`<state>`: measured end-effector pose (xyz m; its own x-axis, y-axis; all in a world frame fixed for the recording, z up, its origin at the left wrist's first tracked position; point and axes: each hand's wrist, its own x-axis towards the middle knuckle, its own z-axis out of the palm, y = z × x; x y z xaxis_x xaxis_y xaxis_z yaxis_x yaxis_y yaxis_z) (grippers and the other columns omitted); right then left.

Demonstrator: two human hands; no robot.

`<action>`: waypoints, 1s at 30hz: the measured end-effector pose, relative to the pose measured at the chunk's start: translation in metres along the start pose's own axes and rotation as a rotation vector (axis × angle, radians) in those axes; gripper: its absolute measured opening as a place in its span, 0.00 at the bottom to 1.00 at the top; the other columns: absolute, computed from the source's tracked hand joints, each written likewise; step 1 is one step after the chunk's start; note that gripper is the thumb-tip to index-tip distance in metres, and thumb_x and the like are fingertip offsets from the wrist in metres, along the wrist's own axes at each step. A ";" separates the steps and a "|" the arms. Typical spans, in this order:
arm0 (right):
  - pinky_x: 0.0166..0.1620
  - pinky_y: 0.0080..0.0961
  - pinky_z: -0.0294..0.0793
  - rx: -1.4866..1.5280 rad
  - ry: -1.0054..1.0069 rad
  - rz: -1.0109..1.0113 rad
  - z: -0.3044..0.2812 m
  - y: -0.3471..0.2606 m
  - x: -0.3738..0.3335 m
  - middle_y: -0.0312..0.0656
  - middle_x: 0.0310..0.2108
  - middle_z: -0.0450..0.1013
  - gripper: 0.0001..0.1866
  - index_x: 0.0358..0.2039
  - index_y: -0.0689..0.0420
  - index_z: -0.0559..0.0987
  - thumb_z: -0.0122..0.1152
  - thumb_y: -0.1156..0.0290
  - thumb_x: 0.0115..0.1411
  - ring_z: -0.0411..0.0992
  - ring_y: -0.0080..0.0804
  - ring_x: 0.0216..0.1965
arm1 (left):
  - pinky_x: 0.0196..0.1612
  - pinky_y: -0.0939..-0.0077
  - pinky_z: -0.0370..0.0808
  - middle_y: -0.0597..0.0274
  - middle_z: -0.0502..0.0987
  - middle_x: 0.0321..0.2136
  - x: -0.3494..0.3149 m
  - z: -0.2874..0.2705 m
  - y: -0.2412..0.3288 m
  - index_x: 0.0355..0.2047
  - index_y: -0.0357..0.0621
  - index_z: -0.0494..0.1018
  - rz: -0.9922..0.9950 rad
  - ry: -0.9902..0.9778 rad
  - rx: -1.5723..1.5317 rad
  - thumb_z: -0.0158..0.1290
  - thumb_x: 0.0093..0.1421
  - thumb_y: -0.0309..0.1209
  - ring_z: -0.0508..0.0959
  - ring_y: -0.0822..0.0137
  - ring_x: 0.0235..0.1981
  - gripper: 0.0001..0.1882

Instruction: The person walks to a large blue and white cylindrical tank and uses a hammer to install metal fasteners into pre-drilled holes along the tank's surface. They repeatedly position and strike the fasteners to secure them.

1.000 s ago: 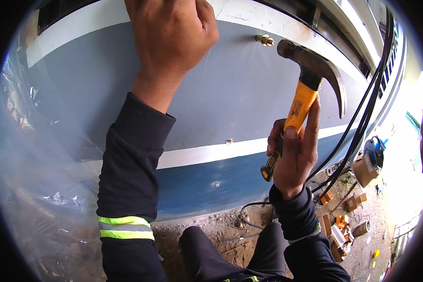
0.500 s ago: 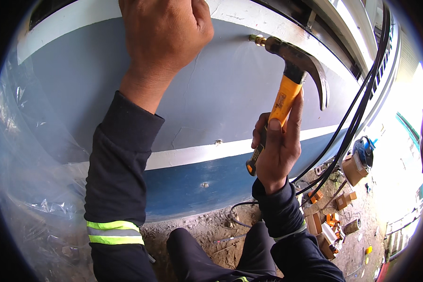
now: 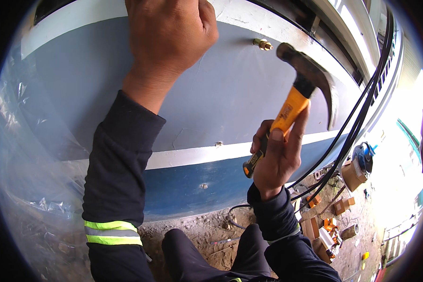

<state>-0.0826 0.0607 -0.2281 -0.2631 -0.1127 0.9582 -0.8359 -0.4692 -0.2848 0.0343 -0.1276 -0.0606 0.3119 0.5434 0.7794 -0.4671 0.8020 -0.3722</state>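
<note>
Your left forearm rises from the lower edge, left of centre, leaning slightly right towards the wrist. Your left hand (image 3: 171, 40) is raised at the top of the frame, its back to the camera and its knuckle end cut off by the upper edge; the fingertips are hidden, so you cannot tell whether they hold anything.

Your right forearm slants up and left from the lower right, and your right hand (image 3: 278, 160), right of centre, has its fingers wrapped round the yellow-and-black handle of a claw hammer (image 3: 290, 110). The hammer's long axis runs diagonally, butt at lower left, head at upper right. Its striking face points to the upper left, near the brass-coloured anchor bolt (image 3: 263, 44) but apart from it; the claw curves down and to the right.

The bolt juts from the painted wall (image 3: 230, 89) at upper centre-right, its long axis tilting slightly down towards the right.
</note>
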 end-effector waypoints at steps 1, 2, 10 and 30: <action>0.23 0.19 0.69 0.005 0.012 -0.006 0.001 0.001 0.000 0.45 0.37 0.76 0.32 0.78 0.57 0.48 0.41 0.70 0.78 0.68 0.19 0.20 | 0.45 0.53 0.68 0.48 0.69 0.38 0.000 0.001 0.000 0.36 0.37 0.71 0.000 0.005 -0.003 0.52 0.49 0.17 0.71 0.48 0.40 0.12; 0.23 0.19 0.70 0.007 0.028 -0.014 0.002 0.002 0.000 0.45 0.39 0.76 0.32 0.78 0.57 0.48 0.40 0.70 0.78 0.68 0.19 0.20 | 0.45 0.53 0.68 0.48 0.69 0.38 -0.001 0.001 0.000 0.36 0.37 0.71 -0.001 0.011 -0.007 0.52 0.49 0.17 0.71 0.48 0.40 0.12; 0.24 0.19 0.72 0.016 0.067 0.020 -0.011 -0.012 0.001 0.44 0.29 0.73 0.33 0.79 0.53 0.47 0.42 0.66 0.77 0.69 0.20 0.19 | 0.45 0.52 0.68 0.48 0.70 0.37 -0.002 -0.002 0.001 0.35 0.37 0.71 0.004 -0.022 0.001 0.51 0.50 0.17 0.71 0.47 0.40 0.11; 0.18 0.24 0.70 0.421 -0.303 0.639 -0.075 0.081 0.088 0.36 0.16 0.67 0.06 0.36 0.63 0.75 0.60 0.72 0.66 0.66 0.24 0.12 | 0.42 0.62 0.80 0.58 0.78 0.32 0.018 -0.003 0.057 0.45 0.45 0.77 0.183 -0.621 -0.157 0.66 0.60 0.40 0.80 0.57 0.37 0.18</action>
<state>-0.2095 0.0780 -0.1689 -0.4351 -0.6730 0.5981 -0.3019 -0.5168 -0.8011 0.0155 -0.0715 -0.0693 -0.3174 0.4683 0.8246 -0.3266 0.7624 -0.5586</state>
